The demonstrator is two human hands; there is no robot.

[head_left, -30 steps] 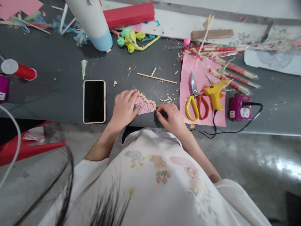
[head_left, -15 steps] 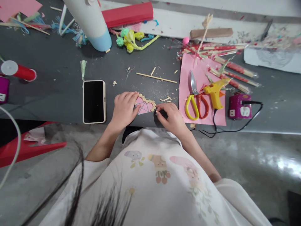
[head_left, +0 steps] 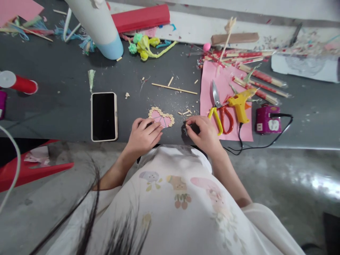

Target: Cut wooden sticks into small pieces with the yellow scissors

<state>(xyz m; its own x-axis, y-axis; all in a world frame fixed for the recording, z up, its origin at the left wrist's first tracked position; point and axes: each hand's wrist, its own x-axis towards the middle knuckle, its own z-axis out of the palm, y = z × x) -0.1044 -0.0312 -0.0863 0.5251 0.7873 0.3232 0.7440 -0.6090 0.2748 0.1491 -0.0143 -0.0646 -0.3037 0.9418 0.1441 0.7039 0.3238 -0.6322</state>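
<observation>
A pink paper heart point(head_left: 157, 115) lies on the dark table, its upper edge lined with small pale wooden bits and thin lines drawn across it. My left hand point(head_left: 145, 134) rests flat over the heart's lower left part, fingers spread and hiding that part. To the right, apart from the heart, my right hand point(head_left: 203, 132) has thumb and forefinger pinched together; whatever is between them is too small to make out. Short cut stick pieces point(head_left: 186, 112) lie between the heart and that hand. Farther back is a long thin wooden stick point(head_left: 174, 88).
Scissors point(head_left: 216, 94) and a yellow glue gun point(head_left: 241, 106) lie on pink paper point(head_left: 205, 85) at right, beside a purple box point(head_left: 268, 120) with a black cable. A phone point(head_left: 104, 117) is at left. Behind stand a white-and-blue lamp base point(head_left: 111, 49) and wrapped sticks point(head_left: 265, 76).
My right hand has moved right, away from the heart's edge. My left hand has slid down, uncovering the heart's upper left edge. The whole view has shifted slightly.
</observation>
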